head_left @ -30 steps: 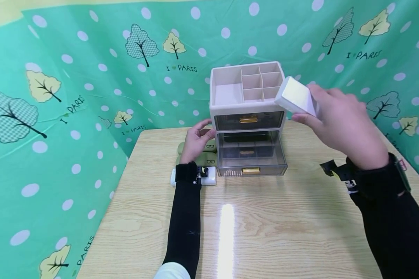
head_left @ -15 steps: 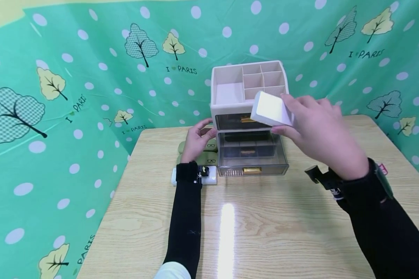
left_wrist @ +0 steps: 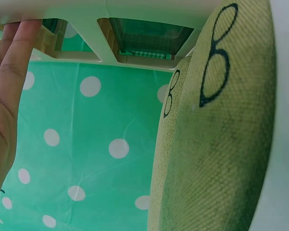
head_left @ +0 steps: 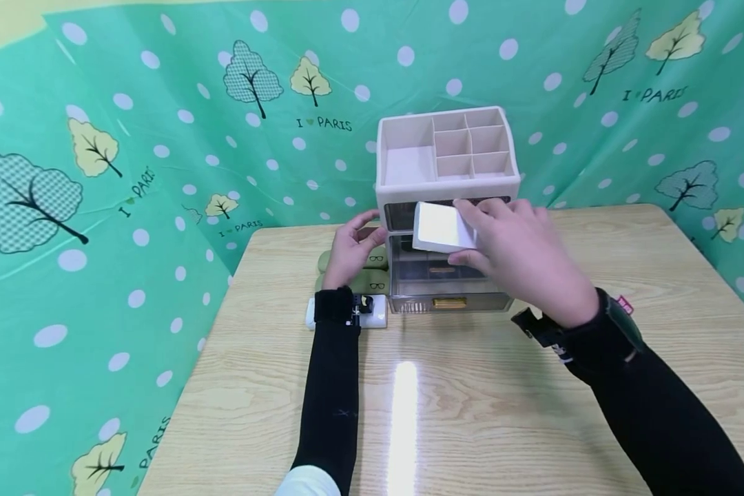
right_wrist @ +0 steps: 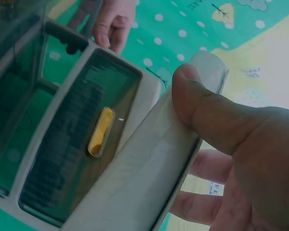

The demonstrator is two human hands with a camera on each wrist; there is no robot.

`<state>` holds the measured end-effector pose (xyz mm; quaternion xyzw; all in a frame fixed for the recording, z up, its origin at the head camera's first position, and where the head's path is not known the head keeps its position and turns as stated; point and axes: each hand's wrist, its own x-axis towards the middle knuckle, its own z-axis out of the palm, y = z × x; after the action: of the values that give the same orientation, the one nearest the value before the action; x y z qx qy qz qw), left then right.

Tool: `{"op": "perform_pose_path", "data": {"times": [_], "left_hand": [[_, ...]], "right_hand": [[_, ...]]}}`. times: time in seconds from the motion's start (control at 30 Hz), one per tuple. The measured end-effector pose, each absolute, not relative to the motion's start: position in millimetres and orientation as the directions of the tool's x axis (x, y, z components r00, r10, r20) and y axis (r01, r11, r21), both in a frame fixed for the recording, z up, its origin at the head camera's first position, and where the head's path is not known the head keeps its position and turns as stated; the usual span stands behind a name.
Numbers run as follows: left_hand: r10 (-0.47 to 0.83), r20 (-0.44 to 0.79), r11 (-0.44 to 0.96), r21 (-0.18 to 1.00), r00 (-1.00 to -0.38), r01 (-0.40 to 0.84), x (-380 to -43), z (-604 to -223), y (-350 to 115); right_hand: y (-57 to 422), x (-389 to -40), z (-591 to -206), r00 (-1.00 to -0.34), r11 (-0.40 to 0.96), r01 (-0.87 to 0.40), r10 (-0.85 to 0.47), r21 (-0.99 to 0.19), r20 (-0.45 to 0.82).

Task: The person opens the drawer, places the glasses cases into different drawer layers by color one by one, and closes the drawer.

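Note:
My right hand grips a white box-shaped case between thumb and fingers, in front of the drawer organizer. In the right wrist view the case slants close before the shut upper drawer and its gold handle. Below it, the clear lower drawer is pulled out and partly covered by my hand. My left hand rests its fingers against the organizer's left side; in the left wrist view the fingers lie straight at the frame.
Two green cases with glasses drawings lie left of the organizer, behind a white oblong item by my left wrist. The organizer top has several compartments. A green patterned cloth hangs behind the wooden table.
My right hand has carried the white case left and down, from beside the organizer's top right to before its drawers. The left hand has stayed at the organizer's side.

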<state>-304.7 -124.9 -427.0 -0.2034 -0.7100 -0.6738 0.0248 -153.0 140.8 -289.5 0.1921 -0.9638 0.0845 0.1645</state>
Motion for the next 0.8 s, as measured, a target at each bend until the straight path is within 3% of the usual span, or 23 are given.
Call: {"op": "perform_pose_path", "data": {"times": [0.8], "left_hand": [[0.261, 0.331, 0.007, 0.939, -0.907, 0.344, -306.8, -429.7, -126.1]], "right_hand": [[107.8, -180.4, -343.8, -0.915, 0.918, -0.369, -0.332, -0.143, 0.229]]}}
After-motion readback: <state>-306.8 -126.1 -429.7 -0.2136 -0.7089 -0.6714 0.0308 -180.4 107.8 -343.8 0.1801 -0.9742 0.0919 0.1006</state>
